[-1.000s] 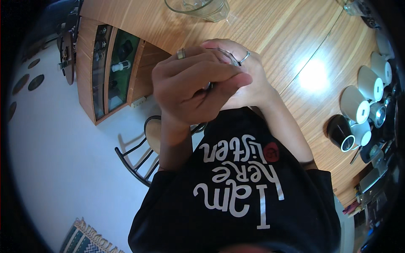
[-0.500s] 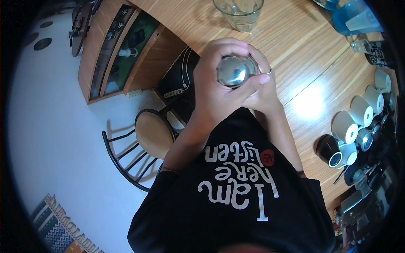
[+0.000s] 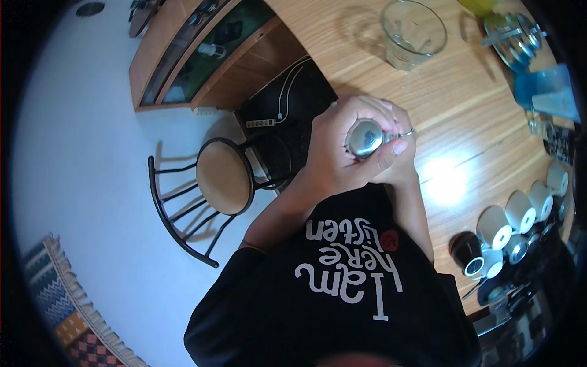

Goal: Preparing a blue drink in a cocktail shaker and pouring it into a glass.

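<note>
Both hands are wrapped round a shiny metal cocktail shaker [image 3: 365, 138], held above the near left edge of the table. Only its rounded, mirror-like end shows; fingers cover the body. My left hand [image 3: 333, 144] curls round the left side, its thumb stretched across the front. On the other side my right hand [image 3: 400, 162] is closed against the shaker, partly behind the left thumb, with a ring on one finger. Beyond the hands, a clear drinking glass [image 3: 406, 58] stands on the wooden table [image 3: 483, 128].
Several upturned cups [image 3: 494, 227] line the table's right side. A blue container [image 3: 547, 92] and metal ware [image 3: 513, 40] stand far right. A chair [image 3: 225, 177] is on the left, near a wooden cabinet [image 3: 183, 58] and a power strip [image 3: 261, 123].
The view has shifted, and the glass appears lower and further right. Both hands stay closed round the shaker, which sits lower and further right in view, with less of its end showing.
</note>
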The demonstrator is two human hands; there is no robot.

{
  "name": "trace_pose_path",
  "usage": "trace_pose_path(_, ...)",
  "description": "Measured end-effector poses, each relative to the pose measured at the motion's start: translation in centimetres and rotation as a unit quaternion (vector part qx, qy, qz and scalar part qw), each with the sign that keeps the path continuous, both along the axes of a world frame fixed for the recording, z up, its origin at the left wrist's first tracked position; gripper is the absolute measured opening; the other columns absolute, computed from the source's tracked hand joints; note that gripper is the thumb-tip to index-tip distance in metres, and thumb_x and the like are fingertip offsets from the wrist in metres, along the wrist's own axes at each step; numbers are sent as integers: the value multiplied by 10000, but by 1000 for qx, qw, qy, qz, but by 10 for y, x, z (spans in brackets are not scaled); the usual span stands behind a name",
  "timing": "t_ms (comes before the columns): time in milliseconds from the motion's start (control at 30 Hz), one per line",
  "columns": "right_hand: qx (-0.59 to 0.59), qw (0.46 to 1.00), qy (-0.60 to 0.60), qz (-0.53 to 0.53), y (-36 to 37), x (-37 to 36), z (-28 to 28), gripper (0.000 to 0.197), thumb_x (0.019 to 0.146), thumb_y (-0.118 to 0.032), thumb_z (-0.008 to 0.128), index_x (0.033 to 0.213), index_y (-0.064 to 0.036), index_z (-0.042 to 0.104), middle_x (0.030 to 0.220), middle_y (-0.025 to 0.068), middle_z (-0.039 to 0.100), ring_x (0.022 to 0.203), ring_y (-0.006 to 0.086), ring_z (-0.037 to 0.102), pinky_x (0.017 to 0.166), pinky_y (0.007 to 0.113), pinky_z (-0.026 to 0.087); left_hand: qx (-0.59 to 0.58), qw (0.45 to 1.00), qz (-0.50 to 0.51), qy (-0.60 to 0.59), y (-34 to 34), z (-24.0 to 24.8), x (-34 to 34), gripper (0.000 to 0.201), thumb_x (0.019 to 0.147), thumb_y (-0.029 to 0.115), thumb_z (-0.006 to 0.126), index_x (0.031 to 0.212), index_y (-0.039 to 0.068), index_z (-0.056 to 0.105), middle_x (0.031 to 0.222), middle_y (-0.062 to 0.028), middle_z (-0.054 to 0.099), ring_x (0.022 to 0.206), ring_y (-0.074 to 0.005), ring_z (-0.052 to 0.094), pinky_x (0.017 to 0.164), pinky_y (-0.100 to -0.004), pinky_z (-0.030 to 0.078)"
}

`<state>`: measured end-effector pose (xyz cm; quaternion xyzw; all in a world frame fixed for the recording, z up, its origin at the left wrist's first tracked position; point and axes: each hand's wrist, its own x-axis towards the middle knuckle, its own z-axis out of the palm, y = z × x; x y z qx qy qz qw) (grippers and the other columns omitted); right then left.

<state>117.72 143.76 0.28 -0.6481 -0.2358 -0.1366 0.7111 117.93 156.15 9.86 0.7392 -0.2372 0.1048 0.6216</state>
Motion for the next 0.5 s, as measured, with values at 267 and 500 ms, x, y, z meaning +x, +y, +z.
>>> trace_pose_path(267, 114, 949, 57, 290, 72, -19, 36, 1308, 469, -371, 1028, 1502, -27, 302, 1490, 192, 431, 1357, 288, 478, 1135, 417, 374, 22, 978, 209, 11, 75, 54, -68, 279, 759, 7, 840, 916, 13, 609, 873, -100, 691, 893, -201, 692, 816, -322, 555)
trace_pose_path(500, 90, 909, 3, 407, 153, -61, 60, 1201, 494, -367, 1024, 1457, -26, 392, 1319, 182, 615, 1202, 284, 630, 1030, 392, 486, -135, 926, 353, -15, 142, 89, -148, 255, 813, 36, 830, 948, 2, 616, 877, -101, 687, 934, -235, 698, 884, -372, 552)
